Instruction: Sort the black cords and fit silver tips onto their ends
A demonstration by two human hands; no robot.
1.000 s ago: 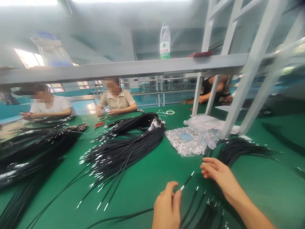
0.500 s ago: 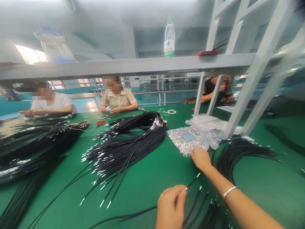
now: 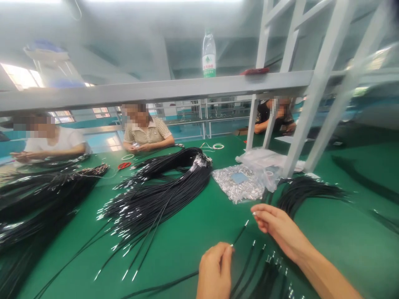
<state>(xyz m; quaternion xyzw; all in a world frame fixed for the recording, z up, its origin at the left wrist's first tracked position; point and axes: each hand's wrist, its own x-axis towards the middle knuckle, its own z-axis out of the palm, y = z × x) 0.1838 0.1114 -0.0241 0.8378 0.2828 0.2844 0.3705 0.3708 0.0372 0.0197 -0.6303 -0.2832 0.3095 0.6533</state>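
Note:
My left hand (image 3: pixel 214 270) pinches a thin black cable (image 3: pixel 239 234) between thumb and fingers. Its silvery tip points up and right out of the grip, and its length trails left over the table. Just beyond that tip, my right hand (image 3: pixel 282 232) is closed in a pinch on a small shiny piece (image 3: pixel 254 213), too small to name exactly. Behind it lies a clear plastic bag (image 3: pixel 227 189) full of small silvery pieces. Below and between my hands, several more black cables (image 3: pixel 246 261) lie with their metal tips facing away from me.
A large bundle of black cables (image 3: pixel 174 191) spreads across the green table (image 3: pixel 174 245). More bundles lie far left (image 3: pixel 46 199) and right (image 3: pixel 307 191). Red scissors (image 3: pixel 124 165) lie beyond. A white metal rack (image 3: pixel 299 128) stands over the table. Three people sit opposite.
My right hand has drawn back from the plastic bag toward the cable tip, with a small shiny piece in its fingers. My left hand keeps its hold on the cable. The view has shifted slightly.

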